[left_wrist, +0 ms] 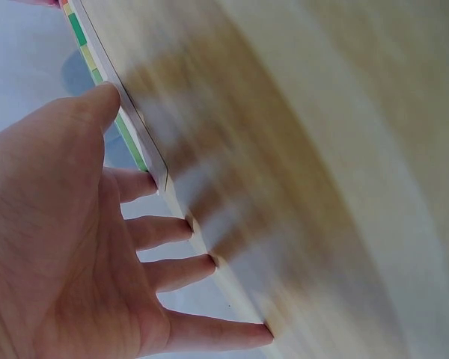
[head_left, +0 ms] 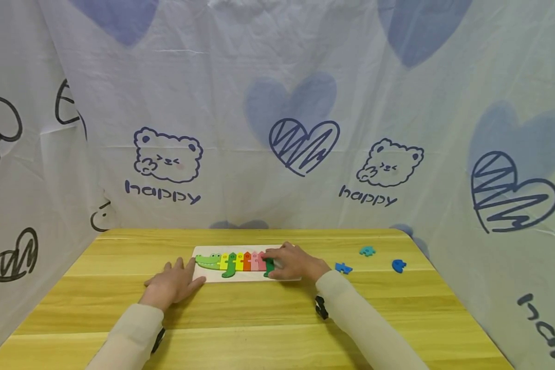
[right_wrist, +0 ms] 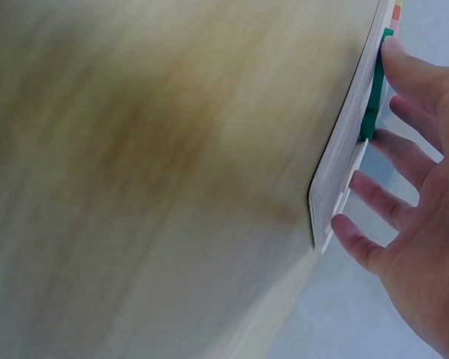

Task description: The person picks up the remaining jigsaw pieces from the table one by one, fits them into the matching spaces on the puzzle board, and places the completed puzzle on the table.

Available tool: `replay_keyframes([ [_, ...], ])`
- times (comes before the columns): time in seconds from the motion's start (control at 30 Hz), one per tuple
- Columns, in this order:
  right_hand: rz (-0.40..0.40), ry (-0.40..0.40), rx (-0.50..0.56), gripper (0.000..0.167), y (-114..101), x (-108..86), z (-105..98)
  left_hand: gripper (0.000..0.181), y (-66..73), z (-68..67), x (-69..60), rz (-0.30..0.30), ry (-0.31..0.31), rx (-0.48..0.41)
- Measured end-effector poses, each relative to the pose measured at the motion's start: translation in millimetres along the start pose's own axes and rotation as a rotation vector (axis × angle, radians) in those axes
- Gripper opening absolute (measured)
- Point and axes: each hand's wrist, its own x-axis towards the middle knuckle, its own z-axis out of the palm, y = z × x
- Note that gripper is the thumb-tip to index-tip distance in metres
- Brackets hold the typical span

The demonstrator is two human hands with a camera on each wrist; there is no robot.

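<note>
A white board (head_left: 250,278) lies on the table, bearing a crocodile puzzle with a green head (head_left: 207,261) at its left and yellow, green, orange and pink pieces in a row. My left hand (head_left: 172,283) rests with fingers spread on the table, thumb and index at the board's left end; the left wrist view shows the same hand (left_wrist: 97,247). Over the right part of the board is my right hand (head_left: 292,262), its fingertips on a dark green piece (head_left: 269,266). In the right wrist view the thumb of that hand (right_wrist: 426,187) touches the dark green piece (right_wrist: 376,90).
Right of the board lie a teal piece (head_left: 367,251), a blue piece (head_left: 344,268) and a rounded blue piece (head_left: 399,265) on the wooden table (head_left: 240,329). A white cloth (head_left: 231,103) printed with hearts and bears hangs behind and at both sides.
</note>
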Motion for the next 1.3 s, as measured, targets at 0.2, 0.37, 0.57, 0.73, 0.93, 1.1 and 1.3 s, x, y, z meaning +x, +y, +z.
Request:
replay_keyframes([
  [0.2, -0.005, 0.011, 0.009, 0.062, -1, -0.2, -1, 0.075, 0.0, 0.0, 0.2, -0.005, 0.001, 0.003],
  [0.37, -0.007, 0.014, 0.003, 0.063, -2, -0.1, 0, 0.075, -0.5, 0.0, 0.5, 0.0, 0.004, 0.007],
  [0.57, 0.006, 0.016, 0.001, 0.064, -2, 0.9, 0, 0.075, -1.0, 0.8, 0.3, 0.0, 0.0, 0.002],
  [0.73, 0.004, 0.027, 0.0, 0.066, 1, -2.9, -2, 0.076, 1.0, 1.8, 0.0, -0.003, -0.003, -0.003],
  [0.93, 0.015, 0.065, 0.073, 0.065, 10, -19.7, -17, 0.074, 2.3, 0.1, -0.4, 0.003, 0.01, 0.0],
  [1.1, 0.051, 0.065, 0.074, 0.063, 21, -37.6, -24, 0.074, 2.2, -0.5, -1.0, 0.005, 0.009, 0.002],
  [1.3, 0.037, 0.081, 0.007, 0.06, 36, -56.9, -30, 0.074, 1.5, 0.2, -1.1, 0.001, 0.006, 0.0],
])
